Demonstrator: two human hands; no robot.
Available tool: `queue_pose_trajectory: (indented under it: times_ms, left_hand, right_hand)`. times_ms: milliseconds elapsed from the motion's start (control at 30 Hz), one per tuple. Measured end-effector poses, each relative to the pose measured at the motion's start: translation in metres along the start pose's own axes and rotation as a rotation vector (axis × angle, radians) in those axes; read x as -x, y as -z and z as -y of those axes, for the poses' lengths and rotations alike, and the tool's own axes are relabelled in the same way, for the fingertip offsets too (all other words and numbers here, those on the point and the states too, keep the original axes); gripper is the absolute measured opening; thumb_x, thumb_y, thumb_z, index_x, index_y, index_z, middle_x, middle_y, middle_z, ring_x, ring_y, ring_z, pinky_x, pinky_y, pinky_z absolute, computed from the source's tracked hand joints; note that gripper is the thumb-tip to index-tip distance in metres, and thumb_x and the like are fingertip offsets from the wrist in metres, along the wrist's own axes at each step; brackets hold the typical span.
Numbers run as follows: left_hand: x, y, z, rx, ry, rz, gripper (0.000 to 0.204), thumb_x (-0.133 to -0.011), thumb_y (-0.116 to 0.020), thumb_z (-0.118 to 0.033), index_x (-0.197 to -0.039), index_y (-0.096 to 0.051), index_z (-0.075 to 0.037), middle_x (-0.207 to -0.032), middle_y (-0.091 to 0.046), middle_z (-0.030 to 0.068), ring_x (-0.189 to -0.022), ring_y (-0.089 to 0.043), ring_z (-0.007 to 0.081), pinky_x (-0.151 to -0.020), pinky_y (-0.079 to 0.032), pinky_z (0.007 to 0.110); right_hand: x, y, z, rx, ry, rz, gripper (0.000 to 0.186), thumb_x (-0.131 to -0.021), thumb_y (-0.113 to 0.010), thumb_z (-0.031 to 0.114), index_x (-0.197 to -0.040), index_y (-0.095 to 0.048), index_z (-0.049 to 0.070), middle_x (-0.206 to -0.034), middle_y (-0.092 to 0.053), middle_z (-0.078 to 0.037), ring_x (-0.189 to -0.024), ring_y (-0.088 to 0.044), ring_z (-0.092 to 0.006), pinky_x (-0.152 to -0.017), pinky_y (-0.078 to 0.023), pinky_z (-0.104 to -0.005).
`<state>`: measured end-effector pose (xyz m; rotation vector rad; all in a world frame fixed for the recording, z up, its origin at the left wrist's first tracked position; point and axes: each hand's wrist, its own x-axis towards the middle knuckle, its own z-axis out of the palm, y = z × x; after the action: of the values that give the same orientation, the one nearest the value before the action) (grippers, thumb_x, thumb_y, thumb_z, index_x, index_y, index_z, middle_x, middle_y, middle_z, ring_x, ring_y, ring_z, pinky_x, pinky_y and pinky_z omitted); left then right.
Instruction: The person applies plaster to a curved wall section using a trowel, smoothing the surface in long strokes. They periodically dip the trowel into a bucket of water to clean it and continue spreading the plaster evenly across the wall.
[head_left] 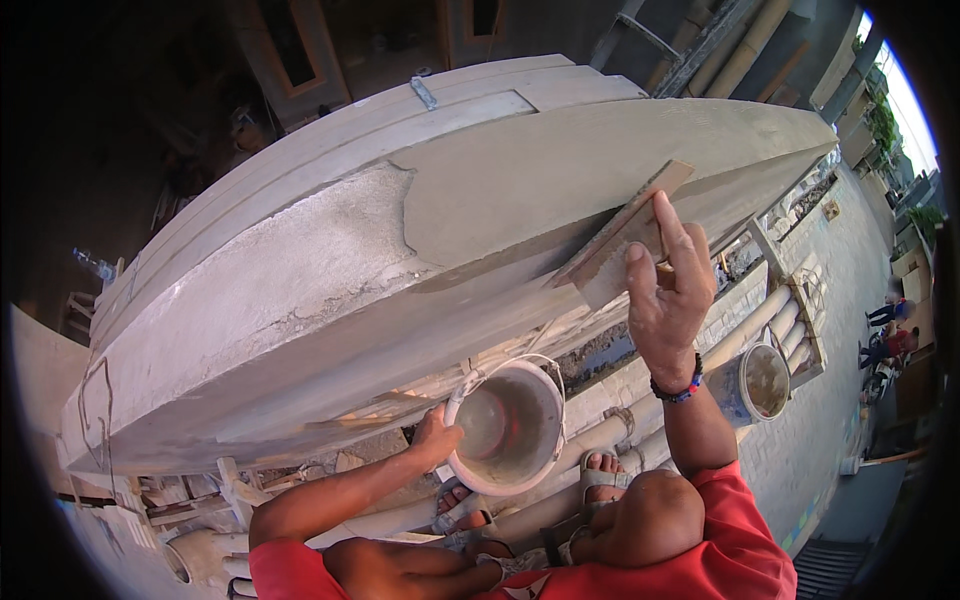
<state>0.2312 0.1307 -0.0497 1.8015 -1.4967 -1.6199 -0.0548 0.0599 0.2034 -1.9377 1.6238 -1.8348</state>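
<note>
My right hand (672, 290) is closed around a thin flat plastering board (612, 268), fingers on one face and thumb on the other. The board stands tilted along the front edge of a curved concrete ledge (480, 215); whether it touches the ledge all along I cannot tell. Smooth grey mortar (600, 145) covers the ledge's right part and ends in a ragged edge against a paler, rough patch (320, 225). Below the ledge, my left hand (437, 440) grips the left rim of a white bucket (490, 484). The bucket tilts, its inside smeared grey.
Another bucket (742, 392) with grey contents stands at right beside bamboo poles (745, 325). A small metal piece (423, 93) lies on the ledge's upper step. Bent wire (100, 400) hangs at its left end. People (890, 345) are far right. My feet rest among poles.
</note>
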Motion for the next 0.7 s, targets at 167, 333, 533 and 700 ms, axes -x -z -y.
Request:
queue_pose_trajectory:
  times_ms: [167, 333, 533, 700]
  left_hand:
    - [-0.016, 0.000, 0.045, 0.034, -0.048, -0.027, 0.043, -0.076, -0.057, -0.002, -0.119, -0.057, 0.004, -0.095, -0.067, 0.0143, -0.085, -0.064, 0.0216, -0.074, -0.052, 0.036]
    - [0.002, -0.001, 0.000, -0.020, 0.000, 0.006, 0.047, -0.077, -0.056, -0.004, -0.123, -0.056, 0.003, -0.099, -0.066, 0.0159, -0.089, -0.064, 0.0237, -0.079, -0.051, 0.037]
    - [0.000, -0.005, -0.004, -0.035, 0.037, 0.021, 0.049, -0.075, -0.059, -0.009, -0.123, -0.059, 0.000, -0.104, -0.067, 0.0204, -0.096, -0.065, 0.0310, -0.084, -0.050, 0.040]
    - [0.013, 0.002, -0.031, -0.104, 0.028, 0.003, 0.047, -0.073, -0.061, -0.012, -0.120, -0.063, -0.006, -0.105, -0.067, 0.0207, -0.101, -0.064, 0.0351, -0.090, -0.049, 0.043]
  right_hand:
    - [0.070, -0.038, 0.010, 0.070, 0.276, 0.325, 0.060, -0.072, -0.069, -0.002, -0.131, -0.058, 0.002, -0.084, -0.047, -0.012, -0.062, -0.052, -0.0211, -0.052, -0.048, -0.0326]
    - [0.024, -0.017, 0.032, 0.122, 0.370, 0.154, 0.060, -0.071, -0.070, -0.003, -0.130, -0.057, -0.002, -0.084, -0.052, -0.012, -0.066, -0.055, -0.0199, -0.056, -0.048, -0.0291]
    - [0.073, -0.048, 0.036, 0.175, 0.370, 0.553, 0.060, -0.075, -0.071, 0.003, -0.133, -0.056, 0.005, -0.089, -0.049, -0.015, -0.071, -0.055, -0.0270, -0.057, -0.049, -0.0352]
    - [0.026, 0.063, 0.024, -0.021, 0.237, 0.586, 0.043, -0.087, -0.062, 0.009, -0.130, -0.057, 0.004, -0.102, -0.056, -0.016, -0.084, -0.059, -0.0240, -0.068, -0.050, -0.0325]
